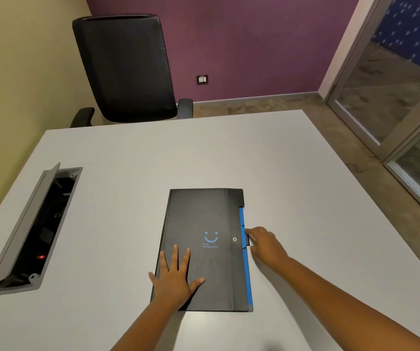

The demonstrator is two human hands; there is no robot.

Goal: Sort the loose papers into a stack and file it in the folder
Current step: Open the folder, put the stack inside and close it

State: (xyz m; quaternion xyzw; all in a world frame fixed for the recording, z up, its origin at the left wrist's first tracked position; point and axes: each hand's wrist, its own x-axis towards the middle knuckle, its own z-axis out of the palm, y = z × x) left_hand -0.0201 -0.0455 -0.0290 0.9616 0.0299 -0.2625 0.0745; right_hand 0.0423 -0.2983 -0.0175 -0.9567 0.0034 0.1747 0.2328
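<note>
My left fingers (178,257) lie spread and flat on the near left part of the black folder (198,224), pressing it down, grasping nothing. My right fingers (250,236) touch the small tab at the folder's right edge, beside the blue strip (246,262); whether they pinch it I cannot tell. The folder lies closed in the middle of the white counter (128,173), its blue smile print facing up. An open cable box (34,229) sits in the counter far left. A black chair (125,67) stands beyond.
</note>
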